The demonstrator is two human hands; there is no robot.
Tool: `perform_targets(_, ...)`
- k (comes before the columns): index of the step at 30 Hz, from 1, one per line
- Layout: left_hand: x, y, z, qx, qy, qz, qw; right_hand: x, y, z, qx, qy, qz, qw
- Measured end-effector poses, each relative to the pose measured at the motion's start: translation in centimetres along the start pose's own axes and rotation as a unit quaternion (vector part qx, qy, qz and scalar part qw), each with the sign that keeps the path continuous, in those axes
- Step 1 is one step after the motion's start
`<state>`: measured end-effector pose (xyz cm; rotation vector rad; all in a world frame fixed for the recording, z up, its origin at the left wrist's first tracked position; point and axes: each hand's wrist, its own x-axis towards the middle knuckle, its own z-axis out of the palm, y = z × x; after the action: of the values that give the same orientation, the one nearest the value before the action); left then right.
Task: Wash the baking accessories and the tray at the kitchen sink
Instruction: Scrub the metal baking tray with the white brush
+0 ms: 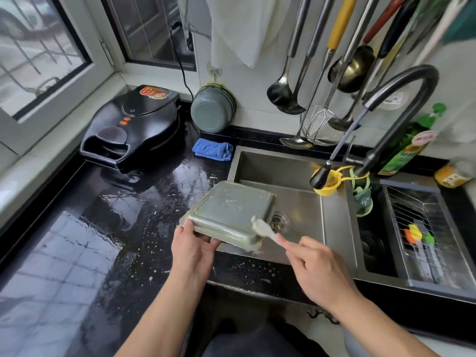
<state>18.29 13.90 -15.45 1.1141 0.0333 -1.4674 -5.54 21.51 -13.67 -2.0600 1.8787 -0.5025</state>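
Note:
A metal baking tray (229,210) is turned bottom-up over the left edge of the steel sink (304,199), with bits of dough stuck to it. My left hand (192,247) grips its near left rim. My right hand (313,266) pinches the handle of a small pale spatula (264,228). The spatula's dough-smeared blade lies against the tray's near right corner. The drain (279,221) shows just behind the blade. No water runs from the dark pull-out faucet (386,117), whose spray head hangs over the sink's right side.
The wet black counter (116,228) holds a black electric griddle (131,127) and a folded blue cloth (213,149). Ladles and a wire skimmer (319,122) hang behind the sink. A yellow strainer cup (328,184), a green soap bottle (409,143) and a drying rack (425,233) stand to the right.

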Motion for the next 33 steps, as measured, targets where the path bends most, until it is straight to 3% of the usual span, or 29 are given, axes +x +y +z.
perform_targets(2, -0.1, -0.7, 0.1, 0.006, 0.011, 0.004, 1.000, 0.0, 1.0, -0.9, 0.019, -0.012, 0.006, 1.000)
perform_targets(5, -0.5, -1.9, 1.1, 0.037, 0.005, 0.021, 0.999, 0.1, 1.7, -1.5, 0.025, -0.079, -0.053, 0.995)
perform_targets(9, -1.9, -3.2, 3.2, 0.045, 0.018, 0.035, 0.998, 3.4, 5.5, -3.3, 0.014, -0.043, 0.012, 0.999)
perform_targets(14, -2.8, -3.7, 5.2, -0.004, 0.052, 0.055, 0.997, 1.8, 5.9, -4.8, 0.071, -0.076, -0.061, 0.993)
perform_targets(17, -3.4, -4.7, 6.3, -0.044, 0.069, 0.067, 0.994, 4.0, 7.6, -4.8, 0.072, -0.051, 0.027, 0.996)
perform_targets(21, -3.6, -5.9, 6.9, -0.062, 0.084, 0.096, 0.990, 2.2, 6.6, -4.7, 0.166, -0.066, 0.044, 0.983)
perform_targets(24, -4.1, -6.6, 7.4, -0.066, 0.095, 0.121, 0.986, 2.0, 6.5, -4.7, 0.210, -0.095, 0.105, 0.967)
perform_targets(27, -4.8, -7.8, 7.8, -0.027, 0.091, 0.135, 0.986, 3.0, 5.7, -3.7, 0.226, -0.150, 0.108, 0.956)
perform_targets(33, -5.1, -8.4, 6.9, 0.010, 0.086, 0.156, 0.984, 10.4, 7.3, -3.2, 0.207, -0.113, 0.167, 0.957)
